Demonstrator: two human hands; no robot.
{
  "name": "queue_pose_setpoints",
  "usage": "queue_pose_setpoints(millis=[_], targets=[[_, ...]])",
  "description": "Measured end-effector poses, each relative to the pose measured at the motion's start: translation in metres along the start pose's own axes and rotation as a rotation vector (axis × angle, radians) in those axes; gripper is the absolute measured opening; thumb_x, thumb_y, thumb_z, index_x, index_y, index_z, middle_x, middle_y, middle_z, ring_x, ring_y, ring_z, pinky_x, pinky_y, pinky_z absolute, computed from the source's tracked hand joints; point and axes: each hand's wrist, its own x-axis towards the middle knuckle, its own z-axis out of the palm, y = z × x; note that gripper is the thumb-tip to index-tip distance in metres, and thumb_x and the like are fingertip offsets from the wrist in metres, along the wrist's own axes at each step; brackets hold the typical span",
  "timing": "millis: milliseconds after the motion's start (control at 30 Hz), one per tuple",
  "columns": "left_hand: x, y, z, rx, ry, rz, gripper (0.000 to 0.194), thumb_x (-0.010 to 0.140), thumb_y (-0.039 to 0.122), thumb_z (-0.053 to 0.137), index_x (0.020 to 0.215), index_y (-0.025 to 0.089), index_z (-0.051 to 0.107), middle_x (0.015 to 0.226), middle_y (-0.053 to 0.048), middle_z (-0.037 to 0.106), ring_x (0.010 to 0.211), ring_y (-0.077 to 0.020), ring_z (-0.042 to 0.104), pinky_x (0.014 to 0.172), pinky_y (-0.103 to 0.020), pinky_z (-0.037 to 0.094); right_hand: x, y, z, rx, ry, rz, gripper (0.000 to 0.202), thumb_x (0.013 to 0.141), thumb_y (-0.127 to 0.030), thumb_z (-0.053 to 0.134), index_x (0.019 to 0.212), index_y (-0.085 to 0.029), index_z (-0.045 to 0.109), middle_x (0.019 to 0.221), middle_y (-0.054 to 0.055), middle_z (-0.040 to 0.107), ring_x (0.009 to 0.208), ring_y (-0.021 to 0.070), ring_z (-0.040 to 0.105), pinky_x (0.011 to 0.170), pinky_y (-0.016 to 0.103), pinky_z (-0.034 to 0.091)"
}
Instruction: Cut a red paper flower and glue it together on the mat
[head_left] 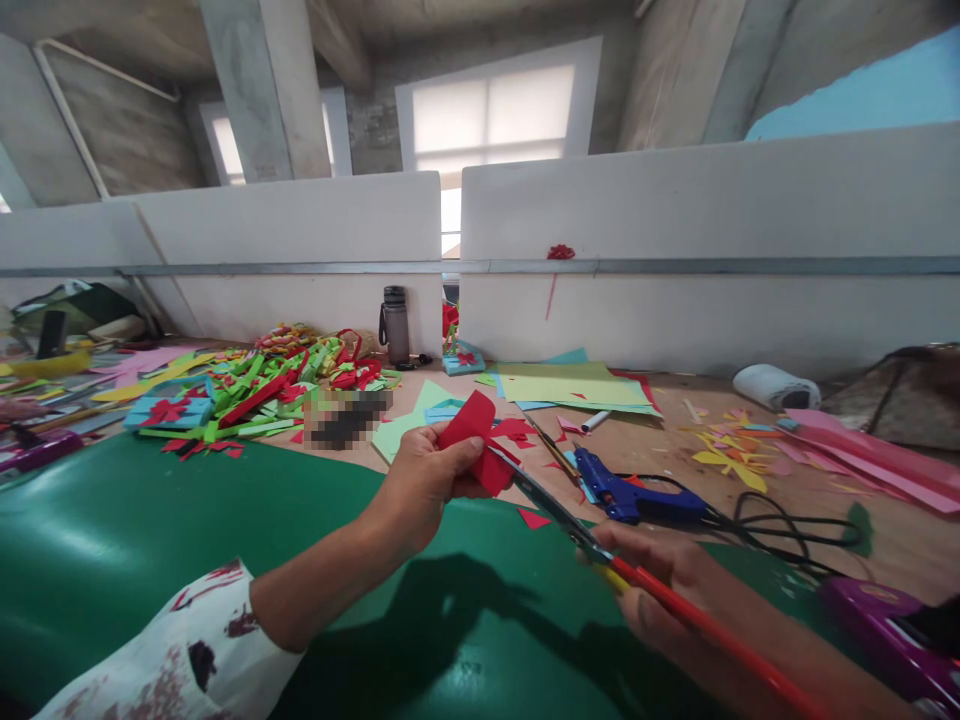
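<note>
My left hand (431, 475) pinches a piece of red paper (474, 425), thumb on top, above the front edge of the green mat (300, 540). Scissors (562, 520) with red and yellow on their handles are held in my right hand (660, 580), their blades pointing up and left to the lower part of the red paper. The fingers of my right hand are curled round the handles. A small red scrap (533, 518) lies below the blades. Just beyond my hands a blue glue gun (622, 490) rests on the table, its black cable running right.
Green and red paper strips (262, 385) are heaped at the left. A dark bottle (395, 325) stands near the white partition (300, 225). Coloured sheets (562, 385) lie at the back, a white roll (776, 387) and yellow scraps (731, 462) at the right, and a purple object (885, 630) at lower right.
</note>
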Motion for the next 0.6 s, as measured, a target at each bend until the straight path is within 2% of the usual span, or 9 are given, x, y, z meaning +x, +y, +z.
queue_pose_setpoints(millis=[200,400,500,600], targets=[[0.000,0.001,0.001,-0.023,0.001,-0.023,0.019,0.068,0.019,0.069,0.081,0.008,0.061,0.070,-0.007,0.069,0.059,-0.0159,0.064,0.056,-0.029,0.055,0.002,-0.008,-0.001,0.078,-0.087,0.047,0.035,0.074,-0.053,0.053,0.080,-0.020,0.063,0.051,-0.005,0.037,0.044,0.0094,0.028,0.039,0.020,0.026],[0.001,0.002,0.002,-0.008,-0.021,-0.030,0.020,0.068,0.019,0.069,0.082,0.008,0.061,0.068,-0.006,0.068,0.058,-0.0162,0.064,0.057,-0.029,0.055,0.001,-0.016,0.000,0.142,-0.106,0.088,0.037,0.071,-0.057,0.051,0.076,-0.021,0.058,0.052,-0.006,0.030,0.045,0.0096,0.021,0.041,0.022,0.021],[0.001,0.003,0.002,0.002,-0.022,-0.022,0.020,0.068,0.019,0.069,0.081,0.008,0.061,0.067,-0.006,0.067,0.056,-0.0157,0.063,0.057,-0.029,0.054,-0.001,-0.014,0.002,0.128,-0.049,0.105,0.035,0.069,-0.054,0.054,0.077,-0.021,0.062,0.050,-0.006,0.034,0.044,0.0093,0.025,0.041,0.021,0.023],[0.000,0.004,0.002,0.024,-0.019,-0.004,0.020,0.067,0.021,0.069,0.080,0.008,0.061,0.066,-0.006,0.067,0.055,-0.0156,0.063,0.056,-0.028,0.053,-0.002,-0.011,0.002,0.074,0.035,0.076,0.031,0.068,-0.050,0.058,0.080,-0.023,0.067,0.050,-0.004,0.046,0.043,0.0110,0.038,0.041,0.021,0.030]])
